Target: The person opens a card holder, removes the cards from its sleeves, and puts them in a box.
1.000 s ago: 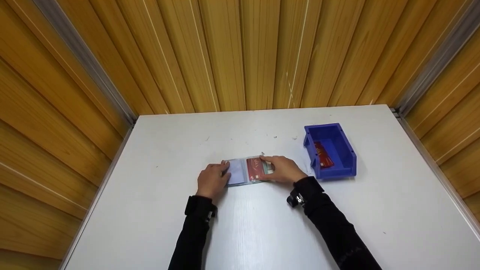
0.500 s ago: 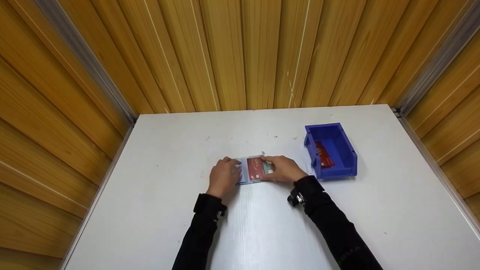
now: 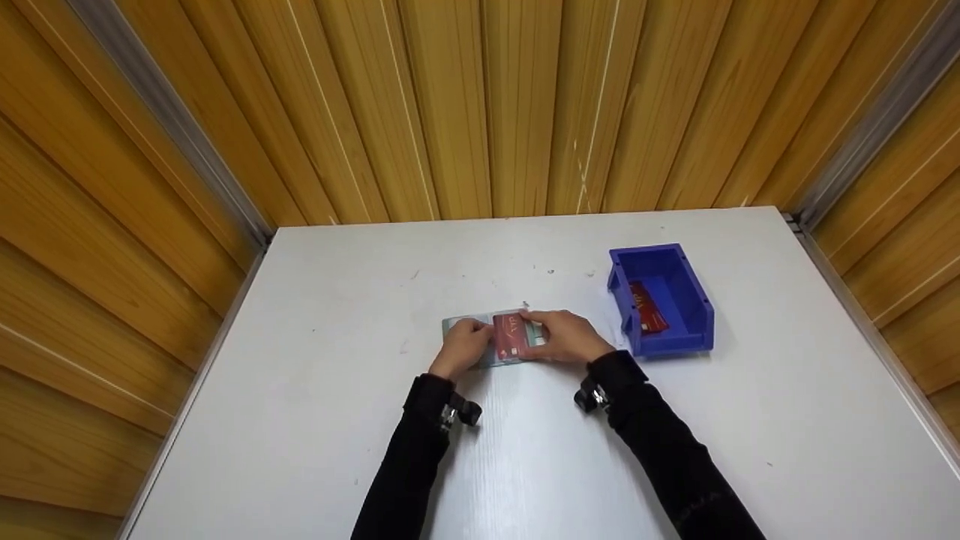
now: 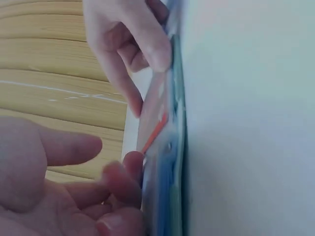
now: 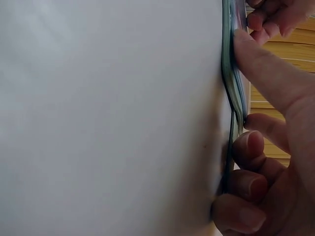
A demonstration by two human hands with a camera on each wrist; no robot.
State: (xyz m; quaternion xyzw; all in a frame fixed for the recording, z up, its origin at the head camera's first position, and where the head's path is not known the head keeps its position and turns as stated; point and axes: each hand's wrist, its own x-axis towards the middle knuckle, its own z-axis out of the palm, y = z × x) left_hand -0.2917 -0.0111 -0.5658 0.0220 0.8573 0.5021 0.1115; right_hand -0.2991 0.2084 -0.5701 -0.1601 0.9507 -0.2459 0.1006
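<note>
Card booklet [image 3: 454, 322] lies lengthwise L–R; R hand [image 3: 568, 336] grips rt end (L hand [image 3: 463, 348] loose, touching)

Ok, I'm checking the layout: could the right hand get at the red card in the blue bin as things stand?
Likely yes: the red card lies uncovered in the open-topped blue bin, though the right hand would first have to release the card holder.

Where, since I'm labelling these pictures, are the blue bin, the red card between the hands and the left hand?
Blue bin [image 3: 667, 295], head view: bare inner floor.
Red card [image 3: 510, 336], head view: middle of its face.
Left hand [image 3: 463, 348], head view: its back.
</note>
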